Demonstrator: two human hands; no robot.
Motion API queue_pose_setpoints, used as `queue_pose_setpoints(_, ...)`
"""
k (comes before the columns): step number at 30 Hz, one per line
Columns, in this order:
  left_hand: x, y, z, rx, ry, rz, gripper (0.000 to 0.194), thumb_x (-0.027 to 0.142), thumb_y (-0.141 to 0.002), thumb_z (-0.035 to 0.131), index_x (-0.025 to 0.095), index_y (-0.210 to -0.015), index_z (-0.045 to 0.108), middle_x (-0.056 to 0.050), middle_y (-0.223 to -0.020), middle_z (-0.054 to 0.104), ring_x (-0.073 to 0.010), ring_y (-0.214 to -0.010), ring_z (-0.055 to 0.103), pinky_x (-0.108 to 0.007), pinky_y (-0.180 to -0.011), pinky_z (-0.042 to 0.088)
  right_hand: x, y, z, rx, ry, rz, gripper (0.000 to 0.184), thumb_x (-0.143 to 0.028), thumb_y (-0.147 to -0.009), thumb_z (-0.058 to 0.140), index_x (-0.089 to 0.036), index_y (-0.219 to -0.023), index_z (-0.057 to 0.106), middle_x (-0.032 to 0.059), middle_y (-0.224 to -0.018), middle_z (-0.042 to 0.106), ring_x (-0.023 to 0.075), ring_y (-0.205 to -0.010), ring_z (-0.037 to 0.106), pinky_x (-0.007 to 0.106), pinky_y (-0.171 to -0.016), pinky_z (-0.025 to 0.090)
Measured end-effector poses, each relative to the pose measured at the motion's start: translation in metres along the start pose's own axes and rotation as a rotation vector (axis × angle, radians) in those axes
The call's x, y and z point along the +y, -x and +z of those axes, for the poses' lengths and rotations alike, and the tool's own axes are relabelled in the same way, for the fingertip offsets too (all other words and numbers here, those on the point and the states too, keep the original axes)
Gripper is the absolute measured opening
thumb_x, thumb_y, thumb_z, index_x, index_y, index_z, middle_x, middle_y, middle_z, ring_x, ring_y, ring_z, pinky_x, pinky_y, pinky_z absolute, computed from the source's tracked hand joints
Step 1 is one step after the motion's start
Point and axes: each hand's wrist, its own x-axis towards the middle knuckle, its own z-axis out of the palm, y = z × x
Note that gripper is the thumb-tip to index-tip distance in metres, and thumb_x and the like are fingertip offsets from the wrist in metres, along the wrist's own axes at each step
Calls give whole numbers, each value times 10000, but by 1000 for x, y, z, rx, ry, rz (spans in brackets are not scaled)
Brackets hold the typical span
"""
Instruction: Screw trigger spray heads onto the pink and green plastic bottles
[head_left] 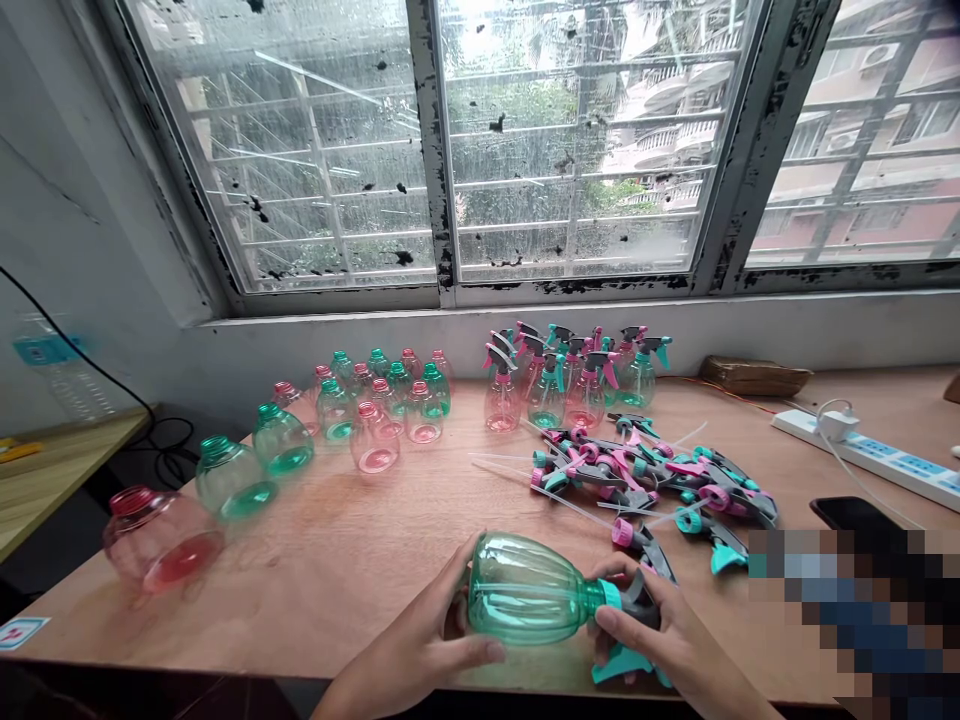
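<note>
Cups the base end of a green bottle (525, 590) in the left hand (427, 645), with the thumb along its near side. Grasps the sprayer head (639, 604) at the bottle's neck with the right hand (660, 630), with the thumb near the teal collar (609, 595). Holds bottle and head together on their side, base to the left, neck to the right, at the near edge of the wooden table (315, 560). Cannot tell about contact between bottle and tabletop. Has a pile of loose sprayer heads (600, 468) just beyond the right hand, in pink, teal and grey, with thin pale tubes sticking out. Has fitted bottles (502, 405) behind that pile, upright near the wall, and open bottles (375, 445), pink and green, further left in a loose group, with a pink bottle (161, 540) nearest at the left end. To the right, has a dark phone (855, 512), partly hidden by a pixelated patch, then a white power strip (877, 458) with a plug (836, 425) in place, and a brown block (754, 377) by the wall. Faces a window (442, 200) with worn grey frames.
</note>
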Motion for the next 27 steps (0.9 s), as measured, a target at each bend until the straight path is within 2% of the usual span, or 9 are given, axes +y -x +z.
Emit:
queue_pose_setpoints(11,-6,1,-1,10,-19,9,907,269,-820,777,320,-1554,247,-52,-1518,445,-378,-1402,356,-482,-1138,352,-3,1,0,-4,0,1,476,-558,-793,760,-199,-1047,577,8,-666,763,225,-627,739,260,-472,545)
queue_pose_setpoints(18,-8,-1,-3,-18,-21,60,986,279,-829,773,324,-1586,141,-54,-1577,370,-342,-1394,382,-442,-1141,371,-2,0,1,4,-12,-1,482,-552,-785,769,-191,-1044,584,11,-670,760,224,-614,735,278,-470,548)
queue_pose_setpoints(21,-10,-1,-3,-21,-7,76,1023,280,-835,767,343,-1589,80,-51,-1545,412,-343,-1386,396,-451,-1153,362,-2,1,1,0,-17,-22,469,-545,-786,770,-186,-1033,596,14,-676,761,222,-616,732,295,-485,559)
queue_pose_setpoints(24,-10,-1,-3,-16,-7,76,1032,278,-837,767,348,-1589,64,-51,-1519,442,-345,-1391,387,-465,-1172,334,-3,1,1,-3,-18,-21,471,-551,-788,767,-186,-1035,602,18,-685,766,223,-632,736,286,-492,560)
queue_pose_setpoints(27,-12,-1,-2,-7,-12,78,1044,271,-827,776,347,-1589,66,-54,-1558,389,-348,-1405,367,-477,-1191,303,-3,1,2,-2,-25,-14,481,-557,-778,776,-186,-1032,604,17,-682,767,221,-627,733,274,-489,555)
